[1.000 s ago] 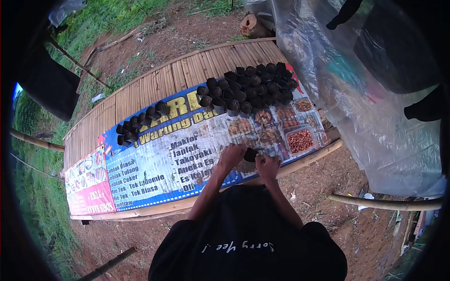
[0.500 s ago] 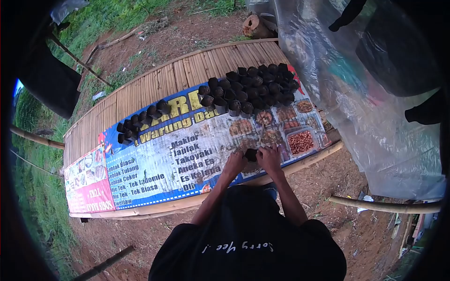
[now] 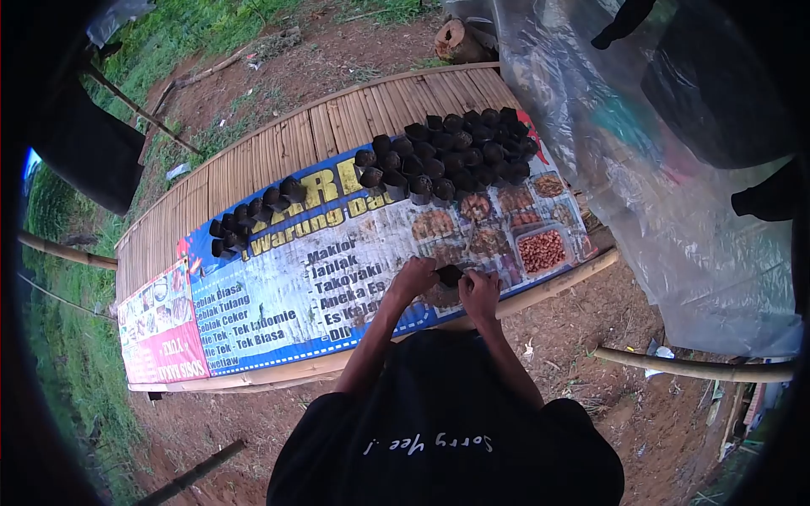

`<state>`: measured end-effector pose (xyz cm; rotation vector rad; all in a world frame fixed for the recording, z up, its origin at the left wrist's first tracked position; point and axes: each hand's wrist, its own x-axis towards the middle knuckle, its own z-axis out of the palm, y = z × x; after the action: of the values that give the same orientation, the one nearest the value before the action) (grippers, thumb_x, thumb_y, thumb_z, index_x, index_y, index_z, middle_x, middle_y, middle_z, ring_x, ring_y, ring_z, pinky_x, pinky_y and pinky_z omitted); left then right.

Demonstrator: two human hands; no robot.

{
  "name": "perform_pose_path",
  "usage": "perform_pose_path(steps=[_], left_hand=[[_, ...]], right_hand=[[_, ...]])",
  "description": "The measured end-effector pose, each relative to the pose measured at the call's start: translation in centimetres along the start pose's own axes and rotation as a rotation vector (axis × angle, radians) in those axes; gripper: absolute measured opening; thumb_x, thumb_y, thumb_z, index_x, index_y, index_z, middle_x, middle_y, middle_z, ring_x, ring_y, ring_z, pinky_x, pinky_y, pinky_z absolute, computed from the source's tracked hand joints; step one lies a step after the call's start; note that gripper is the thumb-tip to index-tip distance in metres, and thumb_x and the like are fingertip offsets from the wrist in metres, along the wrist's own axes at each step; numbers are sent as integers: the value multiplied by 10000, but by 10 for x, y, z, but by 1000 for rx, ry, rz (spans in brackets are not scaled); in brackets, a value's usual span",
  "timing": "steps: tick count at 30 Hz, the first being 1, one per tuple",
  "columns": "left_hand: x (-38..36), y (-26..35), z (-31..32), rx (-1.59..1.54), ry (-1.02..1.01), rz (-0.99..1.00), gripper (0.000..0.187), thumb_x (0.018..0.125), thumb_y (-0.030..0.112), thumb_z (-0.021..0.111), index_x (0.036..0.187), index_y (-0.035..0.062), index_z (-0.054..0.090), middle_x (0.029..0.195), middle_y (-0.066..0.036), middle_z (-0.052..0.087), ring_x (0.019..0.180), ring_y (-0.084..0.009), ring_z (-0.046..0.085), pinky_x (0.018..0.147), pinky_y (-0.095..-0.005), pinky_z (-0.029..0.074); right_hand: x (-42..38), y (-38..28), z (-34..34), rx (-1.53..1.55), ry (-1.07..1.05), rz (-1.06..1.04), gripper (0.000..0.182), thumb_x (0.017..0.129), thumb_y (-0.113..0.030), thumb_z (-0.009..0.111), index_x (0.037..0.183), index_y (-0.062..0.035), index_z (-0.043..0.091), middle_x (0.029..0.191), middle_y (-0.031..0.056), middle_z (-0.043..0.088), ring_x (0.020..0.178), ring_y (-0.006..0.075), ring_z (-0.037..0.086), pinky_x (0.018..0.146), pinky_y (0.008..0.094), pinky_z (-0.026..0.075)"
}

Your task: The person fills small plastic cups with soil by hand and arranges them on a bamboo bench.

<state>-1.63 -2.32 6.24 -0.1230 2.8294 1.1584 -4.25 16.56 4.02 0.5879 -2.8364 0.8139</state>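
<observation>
A small black bag (image 3: 450,275) is held between my two hands near the front edge of the banner. My left hand (image 3: 414,278) pinches its left side, and my right hand (image 3: 479,291) grips its right side. To the right of my hands stands a clear plastic box of reddish-brown seeds or nuts (image 3: 542,250). Beyond my hands, many black bags (image 3: 451,156) stand upright in a packed group, dark fill showing in some. A smaller row of the same bags (image 3: 257,209) stands toward the left.
The printed banner (image 3: 278,295) covers much of a bamboo-slat table (image 3: 321,131). A sheet of clear plastic (image 3: 591,169) hangs at the right. A cut log (image 3: 460,42) lies behind the table, and a bamboo pole (image 3: 692,367) juts in at the right.
My hands and the black bag have shifted slightly, with the left hand a little further forward and left. The view has tilted a little.
</observation>
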Motion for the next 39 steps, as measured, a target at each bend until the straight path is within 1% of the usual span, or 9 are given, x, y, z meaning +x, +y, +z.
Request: perform_pose_path(steps=[2,8,12,14,18,22,25,32,39], left_hand=[[5,-4,3,100,-41,51,162,710,162,618,752,5,617,745,-217,632,747,-411,624,688,-473,503],[14,0,-10,55,-83,78,176,735,182,621,791,16,636,775,-208,644,778,-412,626,708,-469,507],[6,-6,5,110,-31,80,234,777,233,628,800,0,637,781,-212,650,783,-414,630,717,-474,509],[0,0,12,125,34,-121,310,814,287,622,835,-22,641,774,-253,641,783,-439,628,729,-496,507],[-16,26,22,51,153,-299,376,822,321,620,869,-51,640,772,-307,621,789,-470,619,754,-525,497],[-17,13,36,-32,77,-284,362,792,278,618,895,-69,621,804,-337,610,821,-484,613,776,-530,496],[-15,8,39,-53,73,-266,316,761,219,606,894,-68,611,832,-332,614,832,-481,615,774,-530,499],[-15,11,18,-48,106,-174,187,731,139,577,783,-35,621,774,-310,610,760,-476,609,724,-539,492],[-8,1,16,16,100,-34,181,742,130,581,760,-47,617,753,-276,609,735,-443,612,674,-512,487]], right_hand=[[0,1,2,-20,-18,24,152,777,-225,595,824,-104,674,760,94,664,867,319,512,793,450,372],[-10,-10,2,85,-45,149,144,776,-242,603,749,-104,634,740,81,644,871,323,512,800,444,374],[-11,-7,-3,59,-134,164,230,769,-307,623,682,-97,589,735,80,624,885,338,512,816,476,389],[-7,-15,-15,35,-151,178,251,766,-330,631,683,-98,585,741,78,622,897,337,511,830,473,384],[9,-13,-14,-75,-121,55,278,778,-350,635,707,-88,572,750,85,623,884,336,518,849,463,365],[19,-2,-5,-73,-86,-152,217,807,-277,606,730,-77,576,766,93,635,867,328,523,820,458,367],[24,3,-5,-44,-127,-196,162,810,-219,587,741,-72,590,787,104,648,867,332,527,806,462,374],[22,-5,-20,19,-180,-94,138,801,-199,583,772,-69,621,805,112,659,885,350,537,821,474,382],[0,-2,1,76,-66,15,163,806,-224,580,775,-68,617,749,123,637,847,358,525,794,489,389]])
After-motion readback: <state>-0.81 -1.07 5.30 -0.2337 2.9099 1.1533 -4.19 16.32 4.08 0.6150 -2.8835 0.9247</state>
